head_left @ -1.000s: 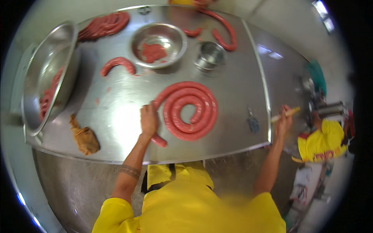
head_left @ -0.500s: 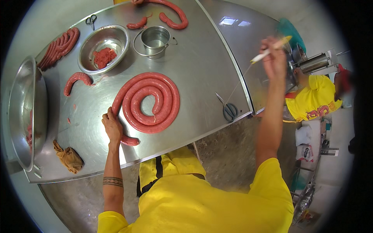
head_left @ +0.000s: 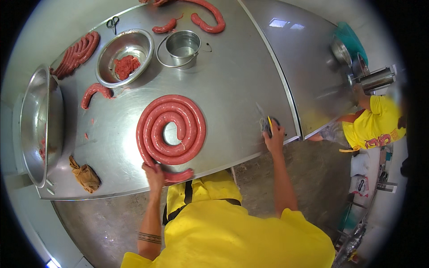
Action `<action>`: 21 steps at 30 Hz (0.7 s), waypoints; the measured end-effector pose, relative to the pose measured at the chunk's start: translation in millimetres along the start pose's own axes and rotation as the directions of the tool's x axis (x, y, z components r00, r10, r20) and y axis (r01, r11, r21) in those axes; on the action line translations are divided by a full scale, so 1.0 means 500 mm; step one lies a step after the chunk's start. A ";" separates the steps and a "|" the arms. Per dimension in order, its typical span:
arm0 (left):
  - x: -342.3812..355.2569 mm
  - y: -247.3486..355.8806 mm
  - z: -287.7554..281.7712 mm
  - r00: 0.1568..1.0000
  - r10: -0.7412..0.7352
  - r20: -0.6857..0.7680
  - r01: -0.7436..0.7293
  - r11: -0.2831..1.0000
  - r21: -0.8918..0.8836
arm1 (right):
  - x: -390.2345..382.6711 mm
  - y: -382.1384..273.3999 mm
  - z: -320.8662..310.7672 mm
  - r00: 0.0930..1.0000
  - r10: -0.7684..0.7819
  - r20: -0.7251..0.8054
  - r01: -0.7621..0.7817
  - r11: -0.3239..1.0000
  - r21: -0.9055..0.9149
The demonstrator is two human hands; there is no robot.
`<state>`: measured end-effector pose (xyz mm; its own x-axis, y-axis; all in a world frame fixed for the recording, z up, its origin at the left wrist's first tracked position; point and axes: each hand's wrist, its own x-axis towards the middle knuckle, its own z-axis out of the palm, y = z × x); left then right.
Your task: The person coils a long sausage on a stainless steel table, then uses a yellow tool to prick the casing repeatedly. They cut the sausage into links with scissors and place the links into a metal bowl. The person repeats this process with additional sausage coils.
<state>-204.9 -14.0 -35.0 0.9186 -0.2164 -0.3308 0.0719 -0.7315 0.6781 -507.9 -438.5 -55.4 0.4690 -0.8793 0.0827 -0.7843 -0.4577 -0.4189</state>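
A long pink sausage (head_left: 193,111) lies in a flat spiral on the steel table, its outer end running along the near edge. My left hand (head_left: 154,176) is closed around the outer turn near that end. At the table's right near edge, my right hand (head_left: 274,139) is closed at a yellow-ended spool of string (head_left: 269,121), most of it hidden by the fingers. Dark-handled scissors (head_left: 276,120) lie right against these fingers, their blades blurred and pointing away from me.
A bowl of minced meat (head_left: 145,67), a small metal bucket (head_left: 184,56) and more sausages (head_left: 80,53) stand farther off. At the left are a large basin (head_left: 47,134) and a brown cloth (head_left: 86,177). Another person (head_left: 373,120) works at the right.
My right hand has come down from the air with the spool to the scissors. My left hand has slid nearer along the sausage, whose end has moved to the right.
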 end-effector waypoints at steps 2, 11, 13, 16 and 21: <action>-0.047 0.046 0.032 0.967 -0.199 0.162 0.242 0.915 -0.322 | 0.075 -0.023 0.034 0.990 -0.124 -0.064 0.128 0.989 0.069; -0.023 0.040 -0.035 0.970 -0.145 0.194 0.162 0.984 -0.071 | 0.343 -0.191 0.045 0.979 -0.202 -0.036 0.203 0.930 0.306; 0.001 0.023 -0.050 0.998 0.023 -0.061 -0.024 0.999 -0.021 | 0.360 -0.211 -0.060 0.982 -0.062 0.176 -0.087 0.683 0.725; 0.061 0.045 -0.021 0.990 -0.141 -0.008 0.130 0.934 -0.334 | 0.379 -0.241 -0.267 0.965 -0.242 0.103 -0.065 0.161 0.985; 0.152 0.087 -0.005 0.920 -0.243 0.309 0.347 0.872 -0.347 | 0.397 -0.241 -0.546 0.954 -0.266 -0.139 0.173 0.110 0.979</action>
<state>-131.1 -60.7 -28.8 0.7072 -0.2211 -0.6716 0.5156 -0.4886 0.7039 -431.4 -593.8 258.3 0.5994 -0.7357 0.3154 0.3922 -0.0735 -0.9169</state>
